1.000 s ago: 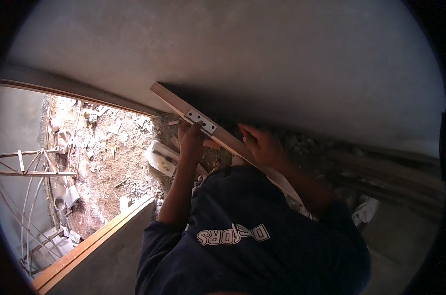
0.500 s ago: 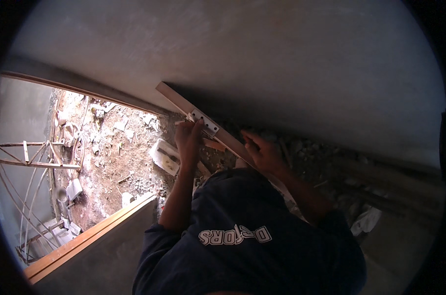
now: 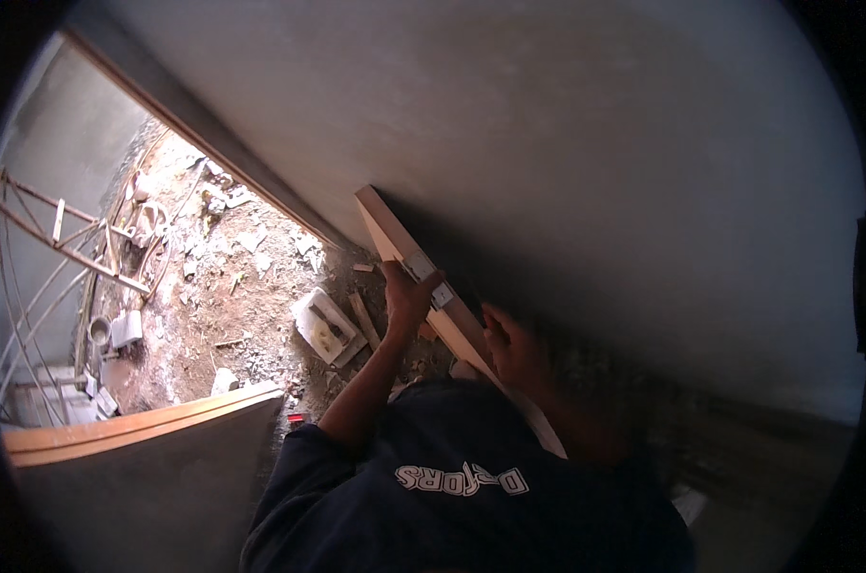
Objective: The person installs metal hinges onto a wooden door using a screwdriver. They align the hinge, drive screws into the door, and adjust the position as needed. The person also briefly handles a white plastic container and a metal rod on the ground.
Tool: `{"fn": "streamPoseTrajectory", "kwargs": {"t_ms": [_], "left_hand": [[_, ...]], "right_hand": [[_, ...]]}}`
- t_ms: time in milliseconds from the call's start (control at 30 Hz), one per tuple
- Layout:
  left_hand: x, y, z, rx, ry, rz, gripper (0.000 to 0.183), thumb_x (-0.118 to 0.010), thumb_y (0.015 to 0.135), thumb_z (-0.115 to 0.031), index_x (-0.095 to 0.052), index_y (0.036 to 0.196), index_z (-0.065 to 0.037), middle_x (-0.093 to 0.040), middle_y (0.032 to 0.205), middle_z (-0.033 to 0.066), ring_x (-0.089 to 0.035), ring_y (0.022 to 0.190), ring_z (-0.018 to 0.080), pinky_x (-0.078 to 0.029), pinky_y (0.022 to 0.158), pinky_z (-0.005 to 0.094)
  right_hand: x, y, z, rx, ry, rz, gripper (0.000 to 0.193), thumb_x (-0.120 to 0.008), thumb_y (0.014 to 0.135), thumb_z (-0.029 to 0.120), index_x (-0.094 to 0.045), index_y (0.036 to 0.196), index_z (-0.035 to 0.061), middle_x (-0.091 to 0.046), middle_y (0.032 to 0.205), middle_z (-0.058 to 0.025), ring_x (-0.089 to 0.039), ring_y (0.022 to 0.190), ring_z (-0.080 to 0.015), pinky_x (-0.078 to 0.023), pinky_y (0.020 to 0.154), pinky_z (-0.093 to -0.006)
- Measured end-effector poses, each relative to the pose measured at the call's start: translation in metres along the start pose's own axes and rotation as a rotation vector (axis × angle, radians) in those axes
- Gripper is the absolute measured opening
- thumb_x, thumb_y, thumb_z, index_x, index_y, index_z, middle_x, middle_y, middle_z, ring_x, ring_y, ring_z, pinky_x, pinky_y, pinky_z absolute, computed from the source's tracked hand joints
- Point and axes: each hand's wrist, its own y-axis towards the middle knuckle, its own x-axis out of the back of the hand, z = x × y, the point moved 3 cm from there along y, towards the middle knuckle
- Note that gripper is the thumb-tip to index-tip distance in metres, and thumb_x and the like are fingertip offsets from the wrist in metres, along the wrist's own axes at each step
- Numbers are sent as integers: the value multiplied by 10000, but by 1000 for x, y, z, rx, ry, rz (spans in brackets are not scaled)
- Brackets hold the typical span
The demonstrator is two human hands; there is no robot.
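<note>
A long wooden board [image 3: 471,327] leans at a slant in front of me, its upper end close to the grey wall. On its edge lies a pale metal hinge [image 3: 440,294] with screw holes. My left hand [image 3: 409,298] grips the board at the hinge, its thumb laid across the metal and hiding part of it. Lower along the board, my right hand [image 3: 517,351] is closed beside its right side. Whatever its curled fingers hold, if anything, is lost in shadow. The board's lower end runs down against my body.
A smooth grey wall [image 3: 605,172] rises close ahead and to the right. At left, a doorway opens onto rubble-strewn ground [image 3: 232,286]. A metal frame [image 3: 70,239] stands there. A white block-like piece [image 3: 323,329] lies near my left forearm, and a wooden frame edge [image 3: 147,427] crosses lower left.
My view has turned, so the doorway and board sit at a steeper slant. My left thumb now lies across the hinge, covering more of it. The right hand stays closed near the board.
</note>
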Motion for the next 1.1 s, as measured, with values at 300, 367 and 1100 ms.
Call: {"fn": "streamPoseTrajectory", "kwargs": {"t_ms": [300, 367, 1100], "left_hand": [[12, -11, -10, 139, -323, 146, 342, -758, 889, -151, -509, 1069, 0, -647, 962, 145, -658, 770, 212, -560, 680, 353], [11, -14, -12, 152, -370, 154, 316, -742, 891, -133, -532, 1076, 13, -652, 937, 136, -654, 753, 214, -553, 667, 356], [171, -61, 52, 211, -883, 522, 489, -546, 1041, -406, -576, 1316, -3, -679, 1039, 82, -660, 889, 163, -531, 767, 357]], "right_hand": [[-23, 18, -2, 90, -26, -9, 427, -550, 1044, 204, -507, 1441, 52, -621, 905, -6, -512, 649, -46, -457, 589, -239], [-29, 17, 8, 14, 48, -24, 422, -548, 1047, 214, -508, 1436, 56, -597, 850, 7, -501, 632, -48, -445, 572, -233], [-233, -5, 59, 472, -39, 126, 394, -531, 1070, 246, -515, 1437, 103, -647, 1109, -85, -625, 874, -137, -497, 762, -245]]}}
